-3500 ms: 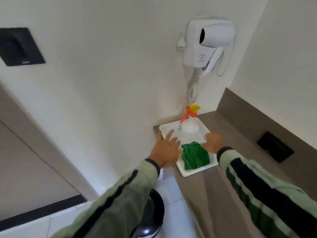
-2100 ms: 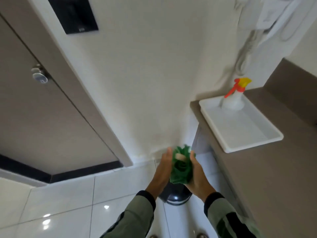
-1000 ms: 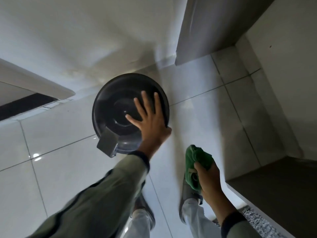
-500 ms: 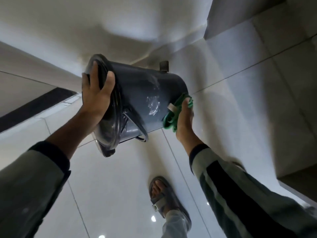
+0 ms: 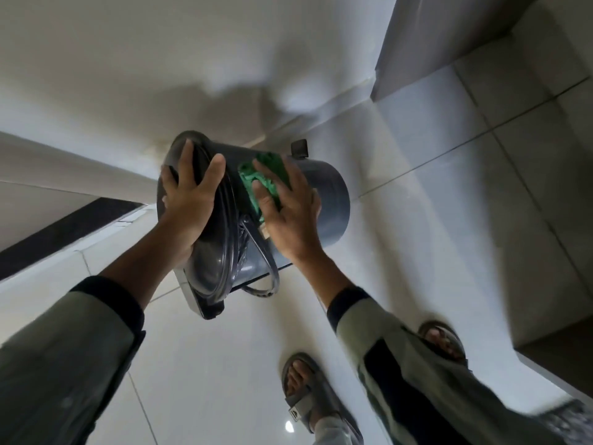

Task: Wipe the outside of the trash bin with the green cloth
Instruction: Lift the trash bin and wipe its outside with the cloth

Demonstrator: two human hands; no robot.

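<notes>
Right hand [image 5: 288, 216] lies flat, fingers spread, pressing the green cloth [image 5: 261, 181] against the curved side wall of the trash bin [image 5: 330, 203]. Not a pinch grip; the palm and fingers pin the cloth to the bin, with cloth bunched under and ahead of the fingertips. A small pale tag of the cloth shows just below the thumb side of that hand.

Left hand [image 5: 189, 194] sits right beside it, clamped over the lid [image 5: 208, 264] end of the bin, fingers hooked over the upper rim, thumb on the lid face. Bin is dark grey, round, held tipped on its side up off the floor [image 5: 224, 364], lid end toward the person, base end pointing away past the right hand.

A thin wire handle [image 5: 260, 284] hangs loose under the right wrist. Foot pedal [image 5: 205, 306] sticks out at the bin's lowest edge, below the left wrist. Small dark block [image 5: 299, 148] on the bin's upper side, just beyond the cloth.

Both sleeves pale green with dark stripes and cuffs. Further out, below the right arm: two feet in grey sandals [image 5: 314, 396] on pale glossy tiles. White wall [image 5: 128, 59] behind the bin.
</notes>
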